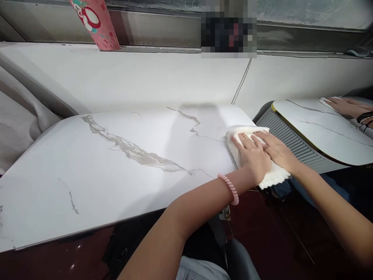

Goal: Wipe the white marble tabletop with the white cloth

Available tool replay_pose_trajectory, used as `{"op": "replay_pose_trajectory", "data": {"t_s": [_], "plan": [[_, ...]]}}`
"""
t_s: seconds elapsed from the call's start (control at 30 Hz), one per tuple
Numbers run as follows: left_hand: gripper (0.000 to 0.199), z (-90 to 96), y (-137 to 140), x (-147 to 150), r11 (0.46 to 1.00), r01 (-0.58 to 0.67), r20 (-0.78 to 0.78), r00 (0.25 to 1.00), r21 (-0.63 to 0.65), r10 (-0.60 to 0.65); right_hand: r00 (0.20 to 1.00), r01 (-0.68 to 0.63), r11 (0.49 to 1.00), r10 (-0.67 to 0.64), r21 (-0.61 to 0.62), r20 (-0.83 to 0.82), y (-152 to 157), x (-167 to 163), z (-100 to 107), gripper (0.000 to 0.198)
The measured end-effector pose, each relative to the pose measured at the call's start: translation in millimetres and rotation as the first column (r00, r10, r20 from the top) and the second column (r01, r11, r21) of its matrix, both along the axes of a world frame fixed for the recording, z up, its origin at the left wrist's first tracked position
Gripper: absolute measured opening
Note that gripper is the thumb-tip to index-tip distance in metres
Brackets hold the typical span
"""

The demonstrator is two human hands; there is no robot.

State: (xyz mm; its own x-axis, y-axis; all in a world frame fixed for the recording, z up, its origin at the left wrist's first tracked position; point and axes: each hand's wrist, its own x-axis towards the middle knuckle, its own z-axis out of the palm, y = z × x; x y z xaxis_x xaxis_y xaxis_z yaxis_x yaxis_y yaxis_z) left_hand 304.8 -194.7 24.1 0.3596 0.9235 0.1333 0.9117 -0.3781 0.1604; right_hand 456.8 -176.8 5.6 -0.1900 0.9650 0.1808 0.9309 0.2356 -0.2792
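white cloth (pixel 272 179) spread at the right end of a marbled white table (pixel 136 134).
left hand (pixel 254 155) and right hand (pixel 275 149) press it, touching, fingers extended; beyond, a pale wall (pixel 131 79) meets a ledge bearing a pink container (pixel 100 29).

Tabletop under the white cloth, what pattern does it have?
The tabletop is white with grey-beige, marble-like veins, best seen in the head view.
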Motion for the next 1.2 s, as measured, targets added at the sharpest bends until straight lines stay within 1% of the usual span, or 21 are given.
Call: {"op": "replay_pose_trajectory", "data": {"t_s": [0.1, 0.2, 0.33, 0.43, 0.53, 0.67, 0.83, 1.0, 1.1, 1.2], "plan": [[0.061, -1.7, -5.9, 0.0, 1.0, 0.005, 0.022, 1.0, 0.01, -0.005, 1.0, 0.002, 1.0, -0.002, 0.0, 0.009, -7.2, -0.2, -1.5, 0.058], [0.06, -3.1, -4.5, -1.6, 1.0, 0.022, 0.063, 0.998, 0.007, -0.022, 1.0, 0.009, 1.0, -0.009, 0.027, 0.013, -6.2, -0.4, -3.9, 0.055], [0.061, -4.8, -0.2, -3.9, 0.998, 0.059, 0.093, 0.994, 0.034, -0.062, 1.0, -0.014, 0.998, 0.014, 0.058, 0.016, -3.1, -0.2, -4.6, 0.052], [0.062, -6.3, 5.7, -4.8, 0.996, 0.079, 0.082, 0.993, 0.049, -0.083, 1.0, -0.01, 0.998, 0.009, 0.058, 0.019, 0.4, -0.2, -2.7, 0.05], [0.061, -7.9, 19.0, -5.1, 0.993, 0.103, 0.076, 0.991, 0.054, -0.106, 1.0, 0.002, 0.999, -0.003, 0.049, 0.029, 11.6, -0.9, -0.7, 0.049], [0.06, -9.3, 51.8, -7.9, 0.992, 0.114, 0.096, 0.988, 0.045, -0.118, 0.999, 0.004, 0.999, -0.006, 0.049, 0.037, 45.2, -4.0, -1.4, 0.05], [0.058, -8.6, 108.4, -18.6, 0.995, 0.099, 0.11, 0.989, -0.014, -0.097, 1.0, 0.002, 0.998, -0.002, 0.064, -0.006, 106.4, -15.7, -3.9, 0.049], [0.057, -9.8, 163.6, -30.1, 0.999, 0.047, 0.115, 0.992, -0.013, -0.045, 0.999, 0.005, 0.998, -0.003, 0.057, -0.037, 166.9, -31.9, -2.5, 0.047], [0.057, -10.5, 189.1, -34.5, 1.0, 0.027, 0.127, 0.992, -0.016, -0.025, 0.999, -0.014, 0.999, 0.017, 0.052, -0.044, 196.1, -37.9, -1.7, 0.047], [0.057, -10.0, 207.2, -37.0, 0.999, 0.008, 0.124, 0.992, -0.031, -0.004, 0.998, -0.034, 0.998, 0.037, 0.052, -0.048, 216.7, -41.4, -2.0, 0.048]]}}
